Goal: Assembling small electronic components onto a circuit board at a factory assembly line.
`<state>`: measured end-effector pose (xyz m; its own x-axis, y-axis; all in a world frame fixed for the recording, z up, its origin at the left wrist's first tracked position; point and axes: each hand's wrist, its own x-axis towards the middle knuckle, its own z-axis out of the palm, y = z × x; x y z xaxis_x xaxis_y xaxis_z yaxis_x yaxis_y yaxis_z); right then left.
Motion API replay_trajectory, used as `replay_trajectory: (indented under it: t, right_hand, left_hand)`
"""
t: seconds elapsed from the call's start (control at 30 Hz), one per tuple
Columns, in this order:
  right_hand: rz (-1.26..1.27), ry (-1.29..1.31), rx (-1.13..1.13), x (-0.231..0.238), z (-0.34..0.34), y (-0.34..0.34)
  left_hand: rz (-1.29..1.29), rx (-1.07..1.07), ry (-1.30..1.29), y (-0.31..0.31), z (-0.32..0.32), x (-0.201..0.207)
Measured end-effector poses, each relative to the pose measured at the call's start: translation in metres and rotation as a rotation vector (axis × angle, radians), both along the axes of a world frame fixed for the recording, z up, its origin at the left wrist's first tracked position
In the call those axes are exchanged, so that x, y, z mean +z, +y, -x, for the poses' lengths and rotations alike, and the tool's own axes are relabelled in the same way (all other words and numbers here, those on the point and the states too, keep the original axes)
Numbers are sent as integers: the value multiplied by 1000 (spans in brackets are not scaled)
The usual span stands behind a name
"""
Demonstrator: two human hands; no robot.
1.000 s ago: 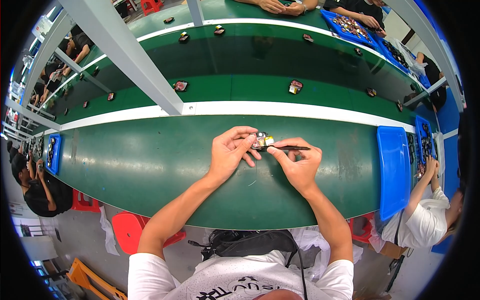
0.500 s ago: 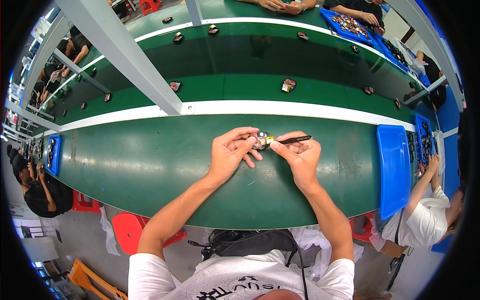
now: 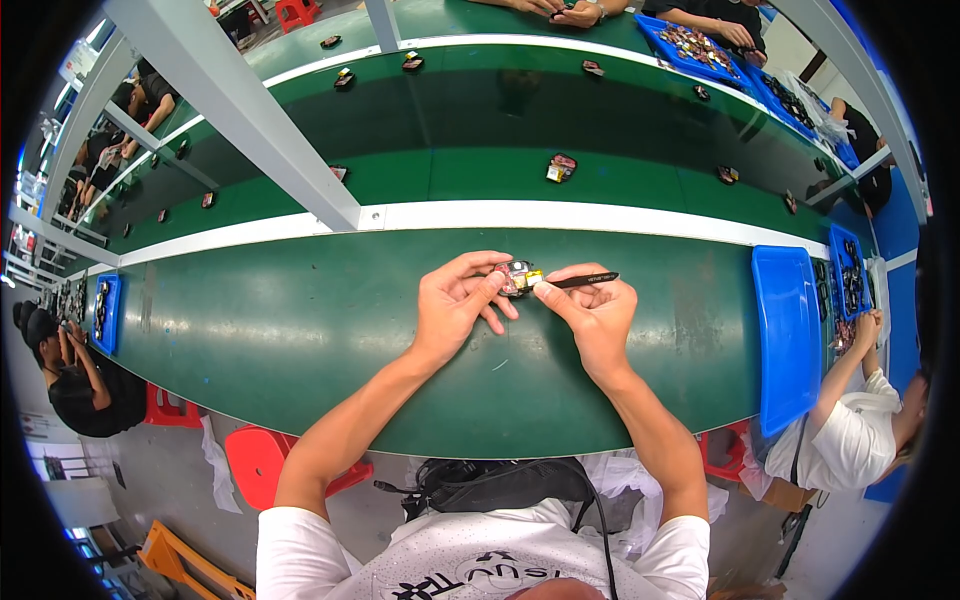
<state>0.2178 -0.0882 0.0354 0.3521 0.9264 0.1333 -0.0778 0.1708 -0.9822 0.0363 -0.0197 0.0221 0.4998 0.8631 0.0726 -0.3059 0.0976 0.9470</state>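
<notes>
A small black-rimmed device [image 3: 516, 280] was held near the centre of the frame, above the green surface [image 3: 250, 310], by the grip of the left hand [image 3: 450, 306]. A slim black tool [image 3: 590, 280] was pinched in the grip of the right hand [image 3: 600, 315], near the device's yellow part. At the right, a blue tray [image 3: 785, 340] was placed; across the upper frame, similar devices [image 3: 561, 168] were spread along a green belt [image 3: 480, 178].

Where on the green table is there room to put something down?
Left of the left hand, up to the small blue tray; right of the right hand, up to the big blue tray. Crowded: between the hands, with the small device and thin black tool.
</notes>
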Motion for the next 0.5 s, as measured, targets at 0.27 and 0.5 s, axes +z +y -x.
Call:
replay_trajectory:
  t: [0.27,0.5]
  right_hand:
    - [42,171,28,3,2,-1]
    - [57,155,25,4,3,-1]
  left_hand:
    - [7,17,7,-2,-2,-1]
    - [4,38,10,-3,-1,2]
